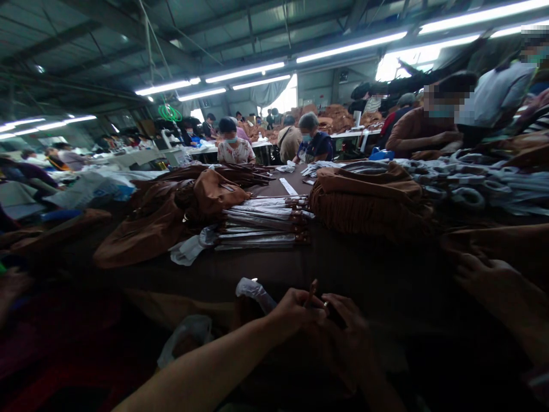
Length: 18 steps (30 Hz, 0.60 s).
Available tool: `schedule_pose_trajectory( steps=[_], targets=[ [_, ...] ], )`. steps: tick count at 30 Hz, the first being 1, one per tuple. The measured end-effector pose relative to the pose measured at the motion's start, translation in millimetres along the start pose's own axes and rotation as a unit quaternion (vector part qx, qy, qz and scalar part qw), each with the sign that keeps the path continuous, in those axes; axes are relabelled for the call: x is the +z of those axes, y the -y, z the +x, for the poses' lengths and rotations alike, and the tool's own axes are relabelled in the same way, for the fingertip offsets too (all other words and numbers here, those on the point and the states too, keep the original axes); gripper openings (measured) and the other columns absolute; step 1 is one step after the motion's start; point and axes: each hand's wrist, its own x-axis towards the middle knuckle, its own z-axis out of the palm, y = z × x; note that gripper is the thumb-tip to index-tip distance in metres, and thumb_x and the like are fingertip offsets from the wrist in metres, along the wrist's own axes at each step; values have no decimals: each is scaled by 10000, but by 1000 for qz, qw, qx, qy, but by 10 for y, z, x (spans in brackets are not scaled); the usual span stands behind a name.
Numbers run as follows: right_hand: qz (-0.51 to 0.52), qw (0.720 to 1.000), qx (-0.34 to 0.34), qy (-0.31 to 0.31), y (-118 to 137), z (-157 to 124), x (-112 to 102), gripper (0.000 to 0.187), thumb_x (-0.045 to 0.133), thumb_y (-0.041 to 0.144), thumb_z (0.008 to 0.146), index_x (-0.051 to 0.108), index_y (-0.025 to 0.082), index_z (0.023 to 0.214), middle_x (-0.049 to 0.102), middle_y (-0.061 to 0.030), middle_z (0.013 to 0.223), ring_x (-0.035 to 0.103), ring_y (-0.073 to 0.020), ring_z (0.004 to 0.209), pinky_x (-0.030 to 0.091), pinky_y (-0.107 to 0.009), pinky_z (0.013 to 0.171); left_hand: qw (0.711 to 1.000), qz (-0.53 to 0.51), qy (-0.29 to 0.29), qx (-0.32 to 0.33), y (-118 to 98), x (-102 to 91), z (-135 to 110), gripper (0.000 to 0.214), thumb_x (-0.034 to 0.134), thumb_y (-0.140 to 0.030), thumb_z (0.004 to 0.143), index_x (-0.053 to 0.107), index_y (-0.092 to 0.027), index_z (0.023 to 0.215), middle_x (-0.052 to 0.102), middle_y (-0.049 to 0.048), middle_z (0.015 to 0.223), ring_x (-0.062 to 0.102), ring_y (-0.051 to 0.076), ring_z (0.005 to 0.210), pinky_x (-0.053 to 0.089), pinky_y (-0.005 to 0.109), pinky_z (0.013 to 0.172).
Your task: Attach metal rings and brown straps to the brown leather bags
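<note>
Counter point(377, 269) long, dark-topped. Fringed suede handbags point(369, 200) heaped mid-counter; second brown bag heap point(171, 212) to left, contents not visible. Plastic-sleeved strips point(261, 223) stacked between, brown ends aligned. Clear plastic bag point(253, 290) just beside hands, nothing seen inside; second plastic bag point(186, 340) lower left, below counter edge. Left hand point(295, 312) and right hand point(343, 337) closed together at near edge, gripping small brown piece point(311, 292), top protruding. Right hand shadowed.
</note>
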Motion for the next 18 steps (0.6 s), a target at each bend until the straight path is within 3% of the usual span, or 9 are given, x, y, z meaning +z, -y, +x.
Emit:
schedule_pose_trajectory(
  steps=[3,6,11,14,16,18],
  targets=[
    [21,999,-28,-23,-3,-7,24,284,589,380,865,624,264,1121,602,-69,1107,573,-242,1028,506,-381,857,1000,6,25,15,-5,11,-31,464,845,-440,488,704,-81,745,605,13,620,486,76,507,379,223,543],
    [37,999,-25,-21,44,-2,19,243,579,330,863,638,266,1090,621,-64,1065,586,-237,999,511,-371,841,996,75,52,8,-113,-17,-56,467,829,-447,511,703,-81,772,610,11,665,506,90,563,394,233,594],
    [83,996,27,2,160,26,-86,269,570,294,848,628,268,1110,611,-61,1125,587,-231,1048,498,-363,900,962,257,93,15,-608,-50,-142,521,761,-531,589,684,-114,891,556,-29,693,472,92,618,342,206,579],
    [107,993,37,18,192,26,-131,274,565,296,834,626,260,1099,620,-55,1127,592,-229,1052,496,-348,904,919,387,70,16,-833,-28,-146,525,660,-630,653,663,-123,791,475,-48,620,402,77,570,252,208,517],
    [113,992,56,18,179,14,-122,317,569,310,826,603,261,1137,624,-50,1144,595,-231,1058,500,-345,895,899,435,45,-3,-845,10,-96,499,692,-615,608,642,-128,703,442,-53,572,380,75,539,216,221,495],
    [106,991,88,0,147,1,-90,415,594,329,803,561,261,1211,630,-51,1167,595,-240,1078,506,-354,890,915,400,31,-43,-765,61,-15,411,736,-519,565,617,-132,632,442,-54,543,376,73,510,211,227,480]
  ],
)
